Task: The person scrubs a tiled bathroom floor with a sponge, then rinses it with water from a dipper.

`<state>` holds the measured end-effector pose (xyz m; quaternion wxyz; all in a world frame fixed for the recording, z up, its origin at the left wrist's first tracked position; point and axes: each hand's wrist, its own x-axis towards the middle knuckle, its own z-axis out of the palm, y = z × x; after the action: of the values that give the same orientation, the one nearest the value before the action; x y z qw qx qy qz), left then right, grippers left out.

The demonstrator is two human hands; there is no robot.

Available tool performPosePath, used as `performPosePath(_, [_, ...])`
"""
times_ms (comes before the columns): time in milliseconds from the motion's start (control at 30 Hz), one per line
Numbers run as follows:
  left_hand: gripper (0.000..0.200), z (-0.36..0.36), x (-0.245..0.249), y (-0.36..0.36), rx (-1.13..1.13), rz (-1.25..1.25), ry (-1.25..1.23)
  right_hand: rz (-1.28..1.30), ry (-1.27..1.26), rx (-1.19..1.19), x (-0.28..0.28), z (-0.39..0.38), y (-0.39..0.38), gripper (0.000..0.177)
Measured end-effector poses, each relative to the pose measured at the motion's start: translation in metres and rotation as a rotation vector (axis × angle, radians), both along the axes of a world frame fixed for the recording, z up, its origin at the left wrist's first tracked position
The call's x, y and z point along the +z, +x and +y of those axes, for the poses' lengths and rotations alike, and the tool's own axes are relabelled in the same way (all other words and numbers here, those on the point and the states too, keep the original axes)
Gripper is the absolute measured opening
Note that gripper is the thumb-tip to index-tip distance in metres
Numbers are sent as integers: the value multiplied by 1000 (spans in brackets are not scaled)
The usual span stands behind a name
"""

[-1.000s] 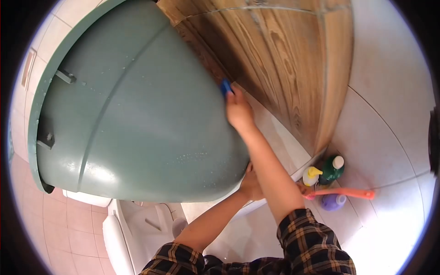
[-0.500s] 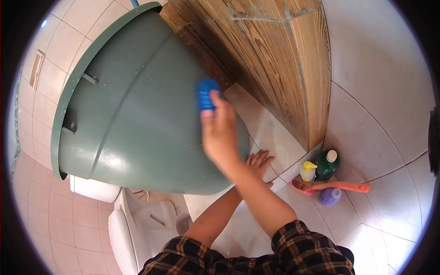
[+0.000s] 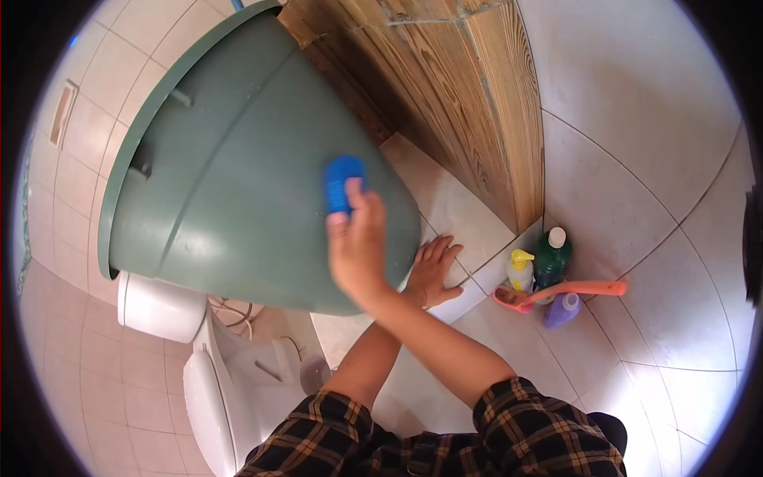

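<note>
My right hand (image 3: 359, 250) grips a blue scrub brush (image 3: 345, 176) and holds it against the side of a big green plastic tub (image 3: 262, 175). The brush is slightly smeared by motion, and its bristles are hidden beneath it. Under my crossed right forearm, my left hand (image 3: 433, 270) lies with fingers spread on the tiled ledge (image 3: 469, 222), close to the tub's lower end. The tub lies tipped on its side, its wide rim toward the left.
A white toilet (image 3: 230, 381) stands below the tub at left. A wood-look tiled wall (image 3: 445, 95) rises at upper right. On the floor are a green bottle (image 3: 553, 261), a yellow-topped pump bottle (image 3: 520, 272), a purple bottle (image 3: 563, 310) and an orange-handled dipper (image 3: 584, 288).
My right hand has moved the brush leftward along the tub, away from its wall-side edge. My left hand stays on the ledge, now showing more of its spread fingers. The view has shifted slightly.
</note>
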<state>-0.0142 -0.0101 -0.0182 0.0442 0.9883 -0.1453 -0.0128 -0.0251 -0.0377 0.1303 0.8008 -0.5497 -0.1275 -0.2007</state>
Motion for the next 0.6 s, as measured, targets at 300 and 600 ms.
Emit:
performPosePath(300, [60,-4,-14,-71,-139,-153,-9,509,-87,-108,-123,36,28,42])
performPosePath(600, [55,60,94,-194,-125,341,280,-93,-45,-176,6,17,-19,45])
